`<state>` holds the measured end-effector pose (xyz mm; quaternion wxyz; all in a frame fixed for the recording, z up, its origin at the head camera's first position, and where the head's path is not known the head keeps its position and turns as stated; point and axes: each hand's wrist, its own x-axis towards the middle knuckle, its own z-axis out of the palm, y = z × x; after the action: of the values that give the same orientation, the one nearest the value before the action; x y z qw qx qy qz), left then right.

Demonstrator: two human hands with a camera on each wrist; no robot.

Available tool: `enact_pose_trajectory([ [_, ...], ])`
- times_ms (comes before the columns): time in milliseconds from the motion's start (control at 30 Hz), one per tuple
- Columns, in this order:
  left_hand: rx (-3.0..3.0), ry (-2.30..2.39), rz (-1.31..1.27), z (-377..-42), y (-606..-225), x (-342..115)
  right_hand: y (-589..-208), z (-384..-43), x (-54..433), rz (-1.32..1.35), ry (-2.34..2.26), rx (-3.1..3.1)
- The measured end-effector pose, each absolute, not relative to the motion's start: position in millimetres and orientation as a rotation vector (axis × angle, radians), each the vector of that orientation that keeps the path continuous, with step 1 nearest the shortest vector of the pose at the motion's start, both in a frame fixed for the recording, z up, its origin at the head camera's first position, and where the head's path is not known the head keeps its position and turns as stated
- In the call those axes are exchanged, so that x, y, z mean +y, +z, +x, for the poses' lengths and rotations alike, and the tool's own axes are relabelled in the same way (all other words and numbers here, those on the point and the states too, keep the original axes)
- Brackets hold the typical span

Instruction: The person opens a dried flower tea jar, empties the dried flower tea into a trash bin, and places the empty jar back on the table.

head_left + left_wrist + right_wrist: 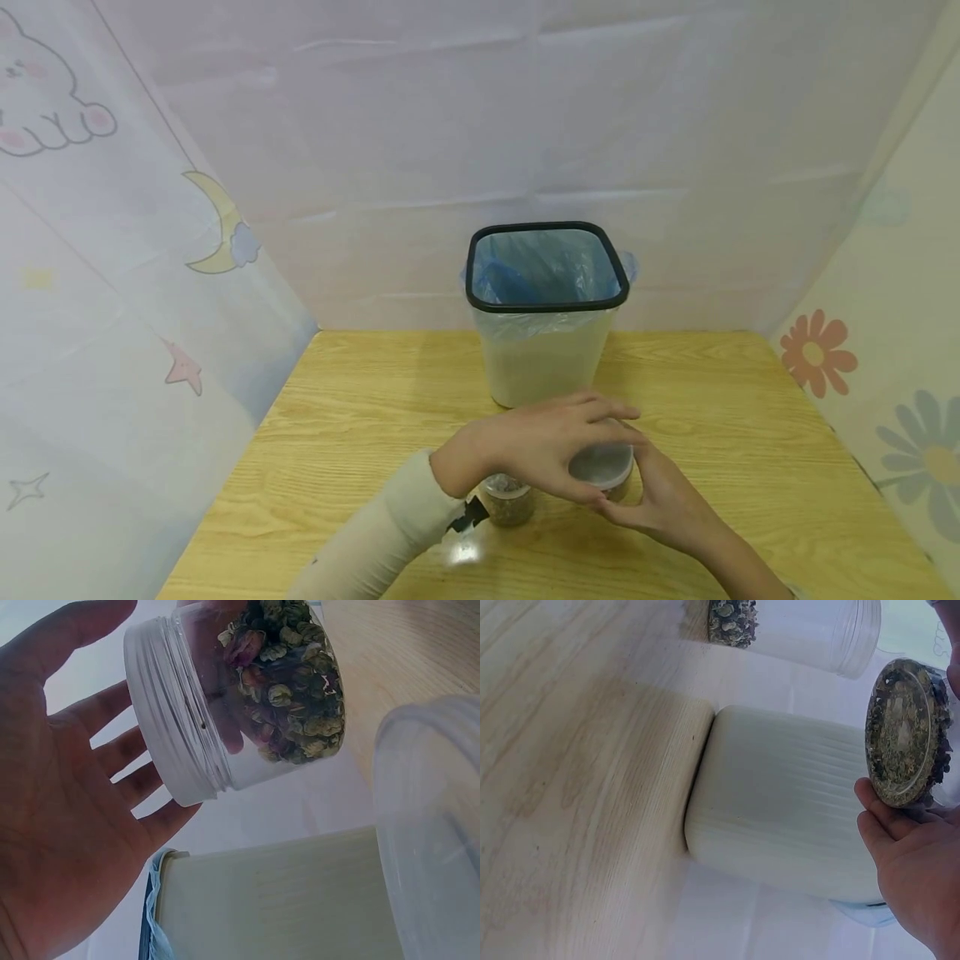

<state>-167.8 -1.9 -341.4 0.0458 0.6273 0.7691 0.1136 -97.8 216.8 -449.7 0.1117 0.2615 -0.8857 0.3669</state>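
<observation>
Both hands meet round a clear jar (pixel 289 697) of dried flower buds with a whitish screw lid (pixel 161 712). From above, my left hand (pixel 551 442) spans the lid, thumb on the near side and fingers across the far side. My right hand (pixel 663 508) grips the jar's side, its thumb tip close to the left thumb. In the right wrist view the jar's base (pixel 904 735) faces the camera, with right fingers (pixel 881 814) along its edge. A second clear jar (pixel 507 504), part-filled with dried bits, stands on the table below my left wrist.
A pale bin (pixel 543 358) with a black rim and bluish plastic liner stands behind the hands on the wooden table (pixel 360 400). Printed cloth hangs at the back and both sides. A black piece (pixel 468 515) shows by the left sleeve, beside the second jar.
</observation>
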Motion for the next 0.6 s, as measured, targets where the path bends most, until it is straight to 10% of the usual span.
enact_pose_trajectory([
  [600, 2.405, 0.224, 1.917, -164.0, -341.6, 1.1, -448.8, -97.7, 214.4, 0.767, 1.140, -2.591],
])
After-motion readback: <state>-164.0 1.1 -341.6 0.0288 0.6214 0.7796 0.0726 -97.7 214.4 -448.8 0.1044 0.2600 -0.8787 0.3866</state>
